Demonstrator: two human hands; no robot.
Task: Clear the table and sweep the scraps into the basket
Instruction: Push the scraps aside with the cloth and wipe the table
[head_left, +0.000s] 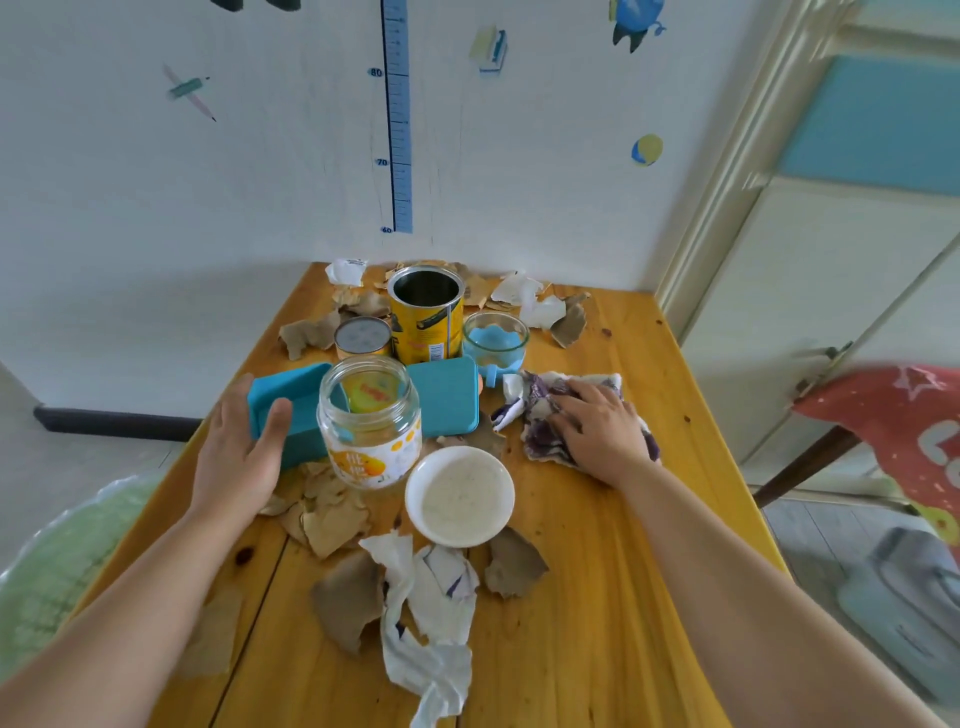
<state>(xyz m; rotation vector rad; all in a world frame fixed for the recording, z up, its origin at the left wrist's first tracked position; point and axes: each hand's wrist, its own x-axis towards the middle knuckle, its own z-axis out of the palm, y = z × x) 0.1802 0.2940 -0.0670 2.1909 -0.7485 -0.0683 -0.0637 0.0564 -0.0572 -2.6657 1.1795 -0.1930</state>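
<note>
Teal box – left hand holds | wall ruler – 80, 70, 60

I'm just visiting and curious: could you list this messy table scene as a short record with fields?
Left hand: holds the end of the teal plastic box
Right hand: presses flat on the purple-and-white cloth
Centre: clear glass jar, white round bowl
Back: open yellow tin can
Scraps: torn brown and white paper across the wooden table
</note>
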